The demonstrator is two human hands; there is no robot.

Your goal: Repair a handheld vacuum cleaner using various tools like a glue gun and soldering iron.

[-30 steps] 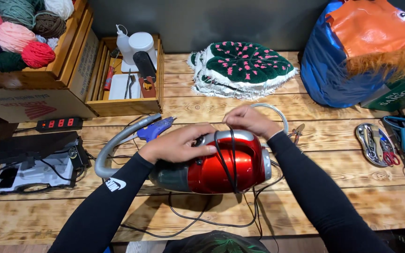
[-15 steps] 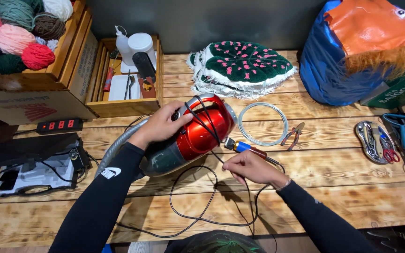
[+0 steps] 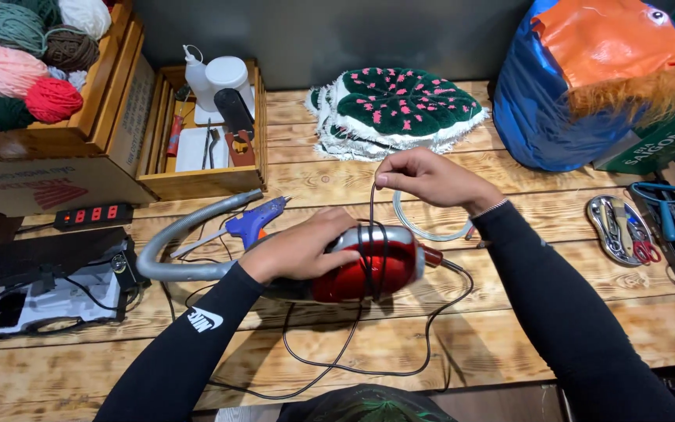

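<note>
**Cord carried up over the red vacuum**

Since half a second earlier, the right hand [image 3: 431, 178] was raised from the near side to above the red handheld vacuum cleaner [image 3: 353, 266], which was laid flatter on the wooden table [image 3: 556, 312]. The black power cord [image 3: 372, 234] was pinched between thumb and fingertips, already looped around the body. The left hand [image 3: 298, 250] was pressed on the vacuum's top, fingers spread. A grey hose [image 3: 181, 246] curved leftwards beside a blue glue gun [image 3: 253, 223]. Slack cord trailed towards the table's near edge.
</note>
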